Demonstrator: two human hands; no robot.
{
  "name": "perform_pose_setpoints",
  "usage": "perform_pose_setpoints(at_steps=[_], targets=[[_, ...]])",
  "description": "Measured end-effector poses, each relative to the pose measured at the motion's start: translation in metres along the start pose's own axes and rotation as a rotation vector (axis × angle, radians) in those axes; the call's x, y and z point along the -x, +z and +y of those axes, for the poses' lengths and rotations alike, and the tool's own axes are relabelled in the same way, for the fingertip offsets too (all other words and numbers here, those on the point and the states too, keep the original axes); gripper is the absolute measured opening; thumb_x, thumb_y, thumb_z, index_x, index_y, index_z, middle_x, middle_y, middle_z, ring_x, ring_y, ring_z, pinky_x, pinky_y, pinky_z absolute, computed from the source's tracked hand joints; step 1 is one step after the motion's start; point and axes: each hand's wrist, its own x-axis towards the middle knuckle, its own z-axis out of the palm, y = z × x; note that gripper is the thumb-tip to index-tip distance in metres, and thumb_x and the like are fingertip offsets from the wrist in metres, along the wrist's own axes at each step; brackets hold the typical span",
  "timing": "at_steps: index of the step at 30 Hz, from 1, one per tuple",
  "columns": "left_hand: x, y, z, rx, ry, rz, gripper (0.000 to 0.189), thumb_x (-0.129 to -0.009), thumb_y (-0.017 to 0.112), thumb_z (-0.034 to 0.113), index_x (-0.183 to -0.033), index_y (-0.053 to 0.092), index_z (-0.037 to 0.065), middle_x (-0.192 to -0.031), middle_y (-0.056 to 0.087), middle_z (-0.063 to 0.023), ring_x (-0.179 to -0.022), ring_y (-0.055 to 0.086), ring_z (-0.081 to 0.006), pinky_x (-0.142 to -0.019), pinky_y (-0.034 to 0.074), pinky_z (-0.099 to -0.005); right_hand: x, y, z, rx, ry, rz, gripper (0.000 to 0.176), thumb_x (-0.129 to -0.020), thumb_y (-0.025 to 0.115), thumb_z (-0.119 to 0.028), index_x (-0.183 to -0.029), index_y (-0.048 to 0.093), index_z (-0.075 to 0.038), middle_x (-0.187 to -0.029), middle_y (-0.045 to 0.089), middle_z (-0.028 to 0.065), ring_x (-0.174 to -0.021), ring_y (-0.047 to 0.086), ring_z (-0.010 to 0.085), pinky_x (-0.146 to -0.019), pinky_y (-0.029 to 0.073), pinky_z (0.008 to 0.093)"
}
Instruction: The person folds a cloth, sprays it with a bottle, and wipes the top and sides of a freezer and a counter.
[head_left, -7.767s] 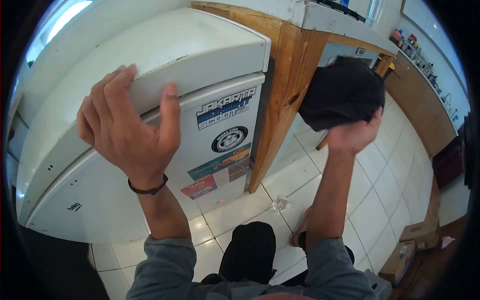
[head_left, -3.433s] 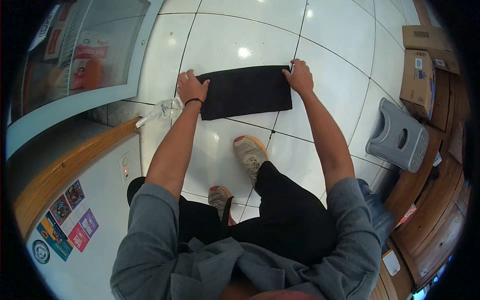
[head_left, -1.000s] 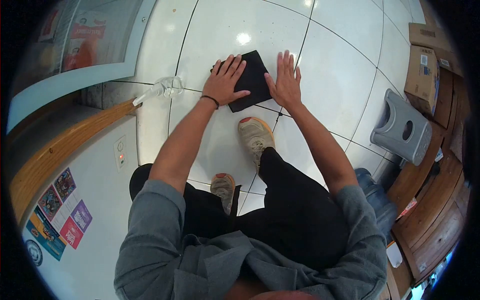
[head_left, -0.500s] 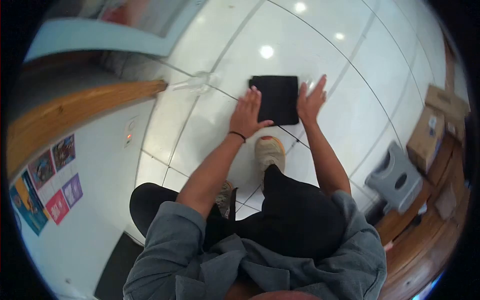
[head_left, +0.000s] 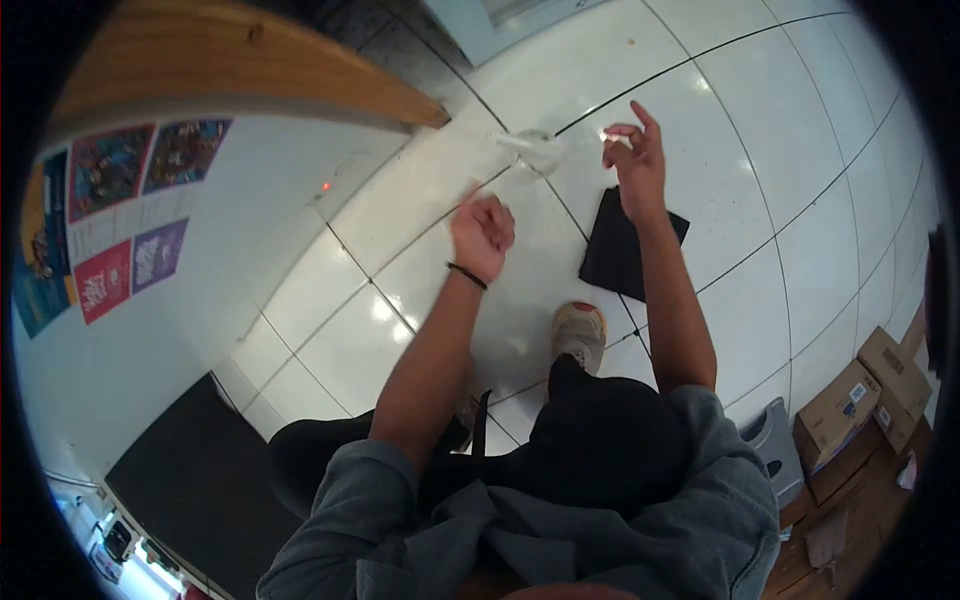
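Note:
A flat black square [head_left: 612, 250] that looks like folded cloth lies on the white tiled floor in front of my feet. My right hand [head_left: 640, 170] is raised over its far edge, overlapping it in this view, with the index finger stretched out, the others bent apart and nothing held. To the left of the square, my left hand [head_left: 482, 235], a dark band at its wrist, is off the cloth with fingers curled in and slightly blurred; nothing shows in them. Beyond both hands, a whitish, partly see-through thing with a handle-like part [head_left: 538, 150] lies on the tiles.
A white panel with posters [head_left: 130, 220] and a wooden edge [head_left: 250, 50] stands at the left. Cardboard boxes [head_left: 840, 415] and a grey plastic stool [head_left: 778, 450] are at the right. My shoe [head_left: 578, 335] is just short of the cloth.
Both hands have left the cloth's sides; the left has moved away and curled, the right has lifted over the far edge. The view has turned, so the cloth appears tilted and further right.

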Motion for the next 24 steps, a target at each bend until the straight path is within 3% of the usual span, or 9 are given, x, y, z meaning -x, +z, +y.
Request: perform_pose_setpoints(at_steps=[1, 3, 6, 9, 12, 15, 18, 21, 24], targets=[[0.013, 0.020, 0.026, 0.306, -0.142, -0.017, 0.057, -0.092, 0.046, 0.063, -0.081, 0.061, 0.009, -0.066, 0.050, -0.0037, -0.063, 0.046, -0.0179, -0.061, 0.038, -0.0325, 0.005, -0.003, -0.004, -0.246, 0.091, -0.021, 0.053, -0.104, 0.044, -0.034, -0.143, 0.038, 0.001, -0.122, 0.060, 0.0206, -0.098, 0.061, 0.0284, -0.082, 0.048, 0.0372], [0.021, 0.020, 0.040, 0.441, -0.007, -0.327, 0.074, -0.088, 0.048, 0.070, -0.120, 0.062, 0.004, -0.111, 0.064, -0.0120, -0.103, 0.057, -0.0234, -0.090, 0.044, -0.0364, 0.000, -0.005, -0.033, -0.731, 0.265, -0.064, 0.061, -0.104, 0.040, -0.041, -0.145, 0.035, 0.003, -0.136, 0.053, 0.0263, -0.120, 0.057, 0.0346, -0.097, 0.046, 0.0396], [0.047, 0.043, 0.054, 0.567, 0.145, -0.306, 0.097, -0.086, 0.050, 0.073, -0.152, 0.033, 0.005, -0.156, 0.036, -0.0168, -0.143, 0.034, -0.0275, -0.118, 0.025, -0.0428, 0.004, 0.006, -0.073, -0.964, 0.260, -0.054, 0.071, -0.102, 0.038, -0.050, -0.147, 0.032, 0.005, -0.145, 0.043, 0.0320, -0.142, 0.037, 0.0395, -0.114, 0.033, 0.0445], [0.066, 0.050, 0.068, 0.565, 0.211, -0.407, 0.103, -0.085, 0.045, 0.078, -0.157, 0.023, 0.008, -0.166, 0.014, -0.0141, -0.152, 0.016, -0.0249, -0.123, 0.012, -0.0398, 0.001, 0.016, -0.098, -1.049, 0.177, -0.158, 0.077, -0.101, 0.039, -0.053, -0.148, 0.028, 0.007, -0.151, 0.032, 0.0351, -0.145, 0.030, 0.0422, -0.118, 0.030, 0.0465], [0.082, 0.057, 0.080, 0.552, 0.237, -0.426, 0.103, -0.085, 0.045, 0.079, -0.156, 0.026, 0.008, -0.165, 0.017, -0.0139, -0.150, 0.020, -0.0251, -0.123, 0.015, -0.0402, -0.006, 0.022, -0.099, -1.434, 0.131, -0.556, 0.081, -0.101, 0.038, -0.056, -0.150, 0.023, 0.006, -0.154, 0.025, 0.0352, -0.146, 0.027, 0.0422, -0.119, 0.028, 0.0480], [0.084, 0.060, 0.085, 0.584, 0.260, -0.469, 0.104, -0.086, 0.049, 0.074, -0.157, 0.021, 0.004, -0.165, 0.014, -0.0176, -0.152, 0.016, -0.0280, -0.123, 0.015, -0.0442, 0.008, 0.045, -0.131, -1.207, 0.160, -0.410, 0.084, -0.100, 0.037, -0.058, -0.151, 0.021, 0.006, -0.155, 0.022, 0.0357, -0.147, 0.023, 0.0438, -0.120, 0.027, 0.0495], [0.084, 0.076, 0.092, 0.460, 0.272, -0.415, 0.096, -0.091, 0.045, 0.069, -0.155, 0.025, 0.001, -0.163, 0.019, -0.0205, -0.151, 0.020, -0.0290, -0.122, 0.019, -0.0427, 0.027, 0.055, -0.150, -1.131, 0.160, -0.424, 0.088, -0.099, 0.042, -0.056, -0.155, 0.012, 0.004, -0.160, 0.013, 0.0323, -0.150, 0.014, 0.0424, -0.122, 0.021, 0.0491], [0.084, 0.109, 0.099, -0.005, 0.395, -0.270, 0.088, -0.095, 0.040, 0.065, -0.153, 0.029, -0.002, -0.157, 0.032, -0.0235, -0.145, 0.033, -0.0302, -0.119, 0.025, -0.0402, 0.042, 0.056, -0.161, -1.205, 0.198, -0.477, 0.090, -0.099, 0.040, -0.059, -0.155, 0.011, 0.004, -0.160, 0.011, 0.0331, -0.151, 0.014, 0.0422, -0.122, 0.021, 0.0488], [0.089, 0.143, 0.098, -0.470, 0.531, -0.247, 0.070, -0.100, 0.050, 0.047, -0.148, 0.038, -0.003, -0.142, 0.053, -0.0207, -0.131, 0.051, -0.0265, -0.112, 0.035, -0.0347, 0.058, 0.056, -0.169, -1.361, 0.249, -0.545, 0.087, -0.099, 0.032, -0.063, -0.153, 0.022, 0.003, -0.156, 0.019, 0.0361, -0.148, 0.020, 0.0451, -0.121, 0.022, 0.0476]])
